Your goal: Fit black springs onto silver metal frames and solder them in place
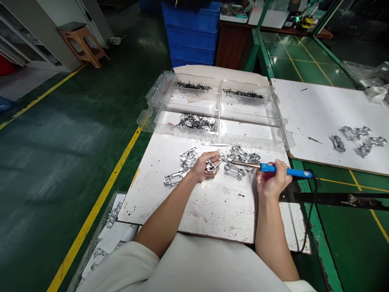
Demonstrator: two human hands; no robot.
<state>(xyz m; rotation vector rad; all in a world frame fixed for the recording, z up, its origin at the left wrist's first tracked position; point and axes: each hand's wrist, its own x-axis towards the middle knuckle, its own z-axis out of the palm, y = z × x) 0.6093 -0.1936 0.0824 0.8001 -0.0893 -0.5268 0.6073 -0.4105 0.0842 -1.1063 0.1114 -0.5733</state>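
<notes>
Wearing white cloth top point(225, 263), grasping silvery metal frame point(214, 163) in left hand point(203, 166), blue-handled soldering iron point(266, 167) in right hand point(272, 181), before clear plastic tray point(258, 142), likely avoiding heat.

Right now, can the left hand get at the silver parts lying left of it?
Probably yes: the silver parts lie close by on the white board, with nothing visible between them and the left hand. It holds another silver part, though, so its grip likely isn't free.

Single head-worn view, forward and down over nearby hands point(273, 181) and white worktable point(225, 217).
</notes>
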